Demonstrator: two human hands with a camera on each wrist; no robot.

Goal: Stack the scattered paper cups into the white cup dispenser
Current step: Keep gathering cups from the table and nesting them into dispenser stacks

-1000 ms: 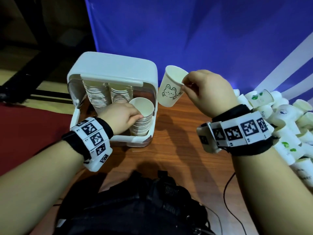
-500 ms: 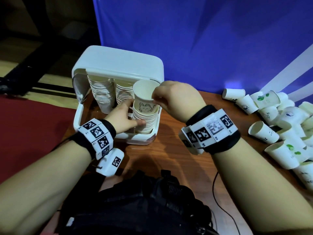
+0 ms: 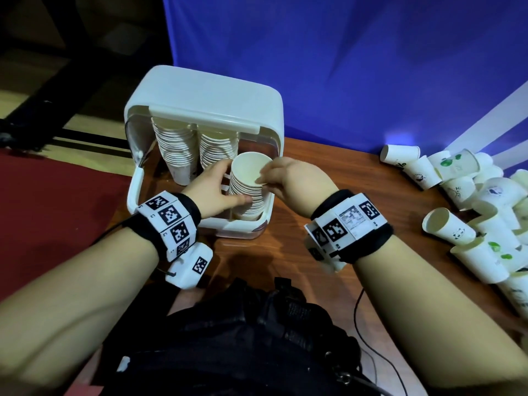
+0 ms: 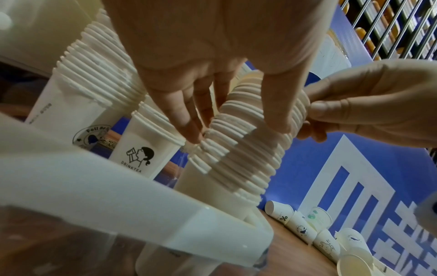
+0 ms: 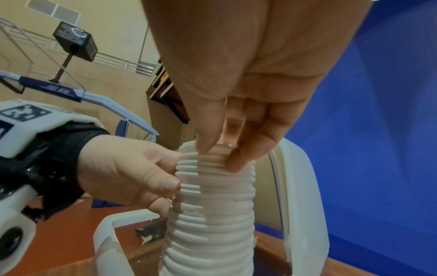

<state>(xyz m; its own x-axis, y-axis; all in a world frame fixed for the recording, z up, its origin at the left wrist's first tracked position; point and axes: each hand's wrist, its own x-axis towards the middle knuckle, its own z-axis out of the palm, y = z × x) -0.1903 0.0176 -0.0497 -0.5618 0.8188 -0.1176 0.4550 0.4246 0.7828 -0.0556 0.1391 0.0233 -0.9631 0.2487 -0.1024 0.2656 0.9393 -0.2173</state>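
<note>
Now we see our left hand [image 3: 213,192] wrapped round the side of a tall stack [image 3: 248,195] of paper cups. The fingers are behind the stack and the thumb is in front, so the hand holds it steady. The stack stands in the front right part of the white dispenser [image 3: 200,101], which sits on the wood table [image 3: 300,252] with its lid up.

Our right hand [image 3: 291,181] is at the top of the same stack. Its thumb and fingers pinch the rim of the top cup [image 3: 251,171], which sits down in the cups under it. In the right wrist view the fingertips [image 5: 238,160] press on the top few rims.

Two more stacks [image 3: 197,150] stand at the back of the dispenser, under the lid. In the left wrist view one of those cups shows a little drawing of a person drinking [image 4: 140,155].

Off to the right on the table lies a pile of loose cups [image 3: 471,201], most on their sides, well apart from the dispenser. A black bag [image 3: 243,332] is close to us at the bottom.
</note>
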